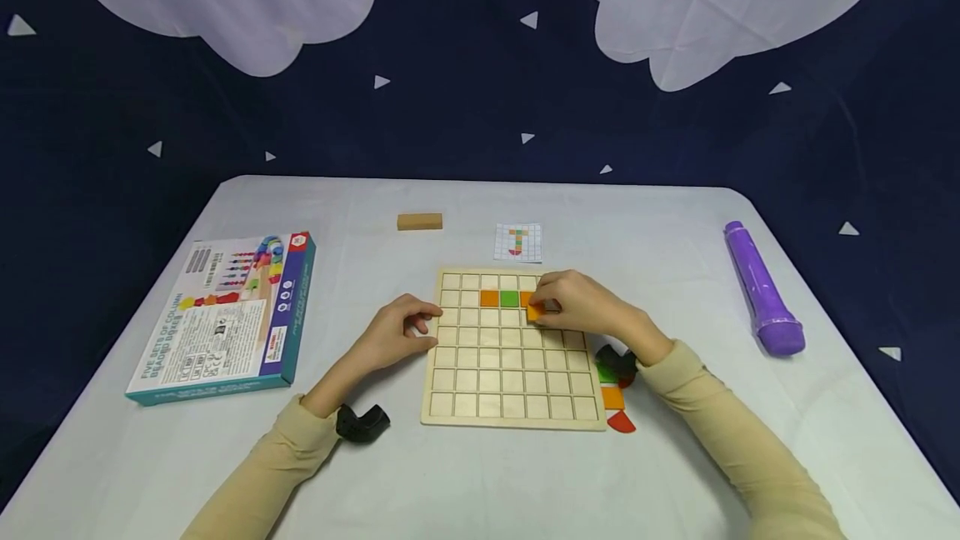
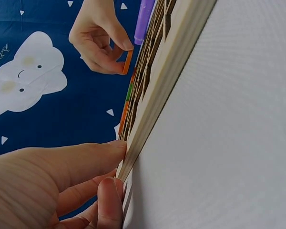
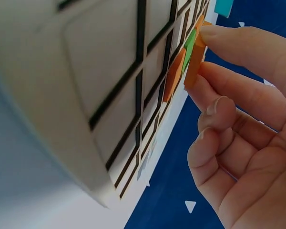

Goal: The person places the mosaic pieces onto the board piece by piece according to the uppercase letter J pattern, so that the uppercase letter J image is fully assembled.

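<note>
A pale wooden grid board (image 1: pixel 498 402) lies mid-table. My left hand (image 1: pixel 393 330) holds its left edge, thumb and fingertips at the rim in the left wrist view. Over the board's upper right, my right hand (image 1: pixel 577 301) pinches an orange square tile (image 3: pixel 195 59) by thumb and forefinger. The tile is tilted on edge close to the grid. In the second row sit an orange tile (image 1: pixel 489 298), a green tile (image 1: pixel 509 298) and another orange tile (image 3: pixel 175 74), side by side. A pattern card (image 1: pixel 528 232) with a coloured figure lies behind the board.
Loose green, orange and red pieces (image 1: pixel 613 397) lie along the board's right side, partly under the right wrist's black camera mount (image 1: pixel 617 359). A boxed toy set (image 1: pixel 217 315) stands left, a purple flashlight-shaped object (image 1: pixel 761 290) right, and a wooden block (image 1: pixel 420 222) at the back.
</note>
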Available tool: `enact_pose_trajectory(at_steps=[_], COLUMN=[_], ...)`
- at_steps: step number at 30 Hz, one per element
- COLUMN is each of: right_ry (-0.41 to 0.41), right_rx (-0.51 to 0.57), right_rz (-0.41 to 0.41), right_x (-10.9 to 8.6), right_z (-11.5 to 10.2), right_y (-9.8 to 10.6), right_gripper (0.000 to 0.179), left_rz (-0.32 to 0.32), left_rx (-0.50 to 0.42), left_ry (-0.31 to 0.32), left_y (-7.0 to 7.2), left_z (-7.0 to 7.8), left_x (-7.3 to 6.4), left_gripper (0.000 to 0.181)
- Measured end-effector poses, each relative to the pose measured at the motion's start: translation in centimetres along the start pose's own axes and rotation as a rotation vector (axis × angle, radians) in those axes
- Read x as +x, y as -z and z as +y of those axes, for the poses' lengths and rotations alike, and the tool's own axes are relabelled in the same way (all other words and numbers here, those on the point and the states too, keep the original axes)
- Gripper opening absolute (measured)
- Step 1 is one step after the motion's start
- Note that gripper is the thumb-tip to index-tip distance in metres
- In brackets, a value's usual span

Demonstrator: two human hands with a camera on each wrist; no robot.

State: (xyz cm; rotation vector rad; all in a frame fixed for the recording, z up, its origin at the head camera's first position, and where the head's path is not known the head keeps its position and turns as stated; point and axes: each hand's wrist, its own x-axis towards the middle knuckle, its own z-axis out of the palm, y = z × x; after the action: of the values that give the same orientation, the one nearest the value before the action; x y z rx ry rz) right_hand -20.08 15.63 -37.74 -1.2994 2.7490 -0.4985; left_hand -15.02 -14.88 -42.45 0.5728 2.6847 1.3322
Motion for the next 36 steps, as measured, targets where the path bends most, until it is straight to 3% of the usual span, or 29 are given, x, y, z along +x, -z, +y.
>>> enact_pose_trajectory(at_steps=[14, 26, 36], right_ry=[-0.004, 0.018, -0.011], right_rx=[-0.059, -0.077, -0.096], right_rz=[-0.060, -0.042, -0.017], right_x=[1.5, 2.1, 2.2], right_z=[-1.1, -1.7, -2.1], right_y=[-0.5, -0.9, -1.2], right_gripper=[0.013, 0.011, 0.012], left_rz=[0.002, 0.004, -0.002], left_rx=[-0.012, 0.000, -0.005], left_ry=[-0.009, 0.000, 0.005], left_y=[0.1, 0.0, 0.0], left_z=[-0.1, 0.1, 0.0], left_x=[-0.2, 0.0, 0.1], left_gripper=[0.038, 0.039, 0.039])
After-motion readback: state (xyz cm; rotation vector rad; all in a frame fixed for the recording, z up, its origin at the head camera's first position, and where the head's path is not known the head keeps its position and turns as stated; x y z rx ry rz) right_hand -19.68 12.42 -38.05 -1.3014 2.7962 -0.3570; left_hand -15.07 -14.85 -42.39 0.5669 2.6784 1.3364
